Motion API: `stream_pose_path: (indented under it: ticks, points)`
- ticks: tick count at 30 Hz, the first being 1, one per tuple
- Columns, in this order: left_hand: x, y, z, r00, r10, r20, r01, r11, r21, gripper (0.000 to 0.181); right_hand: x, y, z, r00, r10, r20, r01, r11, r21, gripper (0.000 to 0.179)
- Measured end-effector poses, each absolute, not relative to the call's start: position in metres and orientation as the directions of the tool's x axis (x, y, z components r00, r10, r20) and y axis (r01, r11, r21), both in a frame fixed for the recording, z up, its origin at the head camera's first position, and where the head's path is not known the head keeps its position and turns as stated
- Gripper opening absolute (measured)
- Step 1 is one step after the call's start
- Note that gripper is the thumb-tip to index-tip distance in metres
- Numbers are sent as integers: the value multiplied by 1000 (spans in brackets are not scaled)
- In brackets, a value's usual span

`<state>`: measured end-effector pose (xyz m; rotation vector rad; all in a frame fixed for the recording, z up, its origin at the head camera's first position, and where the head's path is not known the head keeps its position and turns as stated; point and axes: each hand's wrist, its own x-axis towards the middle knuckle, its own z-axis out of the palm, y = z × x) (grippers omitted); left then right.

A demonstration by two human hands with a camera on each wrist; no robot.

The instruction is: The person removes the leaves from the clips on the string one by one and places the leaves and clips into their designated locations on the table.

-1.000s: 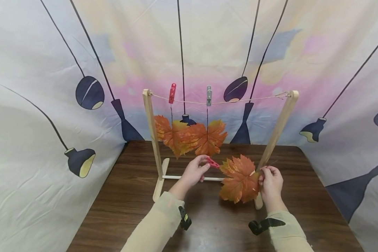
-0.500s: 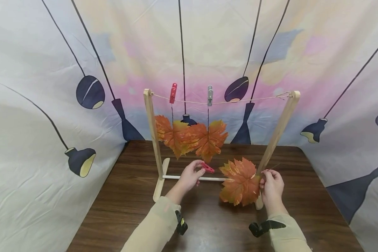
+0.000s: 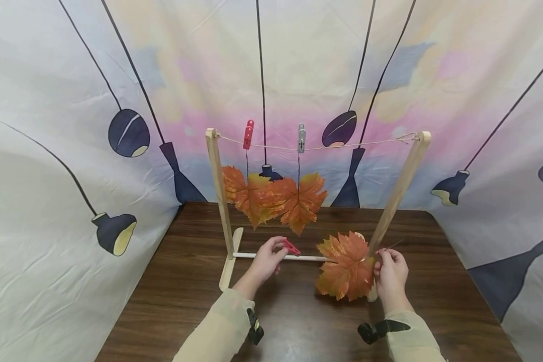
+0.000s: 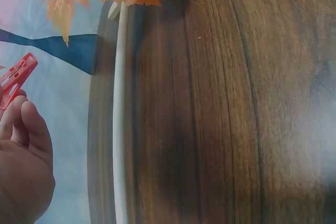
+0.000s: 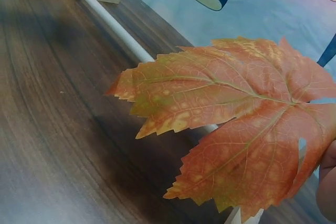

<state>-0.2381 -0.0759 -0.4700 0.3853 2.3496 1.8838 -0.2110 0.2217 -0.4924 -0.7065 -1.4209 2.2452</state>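
My left hand (image 3: 267,260) pinches a red clothespin (image 3: 291,247) between thumb and fingers, close over the white rod of a wooden stand. In the left wrist view the clothespin (image 4: 19,80) points up and away from the fingertips. At the stand's right post, my right hand (image 3: 391,274) pinches an orange artificial maple leaf (image 3: 346,266) near its stem, and the thin stem sticks out past the fingers. The leaf (image 5: 247,114) spreads broad and flat in the right wrist view, with the thumb at its edge. Two similar leaves hang behind, by a red clothespin (image 3: 249,134) and a grey clothespin (image 3: 301,138).
The stand has a left post (image 3: 220,196) and a right post (image 3: 400,191) with a string (image 3: 353,144) tied between their tops. A white rod (image 3: 249,255) joins the feet. Below lies a dark wooden table (image 3: 172,301); a patterned cloth (image 3: 298,60) hangs behind.
My left hand has moved left and down with the red clothespin, away from the held leaf. The right hand and its leaf have dropped slightly.
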Motion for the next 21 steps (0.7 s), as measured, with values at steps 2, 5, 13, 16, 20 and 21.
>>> stream_pose_path:
  ticks: [2,5,13,16,20,21]
  points:
    - [-236,-76,-469,-965,253,77,126,185,975,33,-210,221,-495,-795,570,-209,-52,-406,-912,9]
    - [-242,-77,-481,-969,238,70,114,178,977,36,-209,221,-498,-789,579,-205,-45,-388,-920,9]
    - [-249,-84,-504,-979,200,48,85,176,981,43,-205,221,-505,-778,594,-204,-27,-356,-934,12]
    - [-248,-88,-507,-980,193,52,89,193,977,40,-204,221,-506,-771,601,-212,-18,-353,-935,12]
    - [-248,-92,-511,-981,188,54,89,187,978,37,-202,222,-509,-767,605,-213,-9,-342,-940,11]
    - [-248,-93,-512,-981,188,52,86,179,980,37,-202,222,-509,-768,604,-212,-9,-341,-940,11]
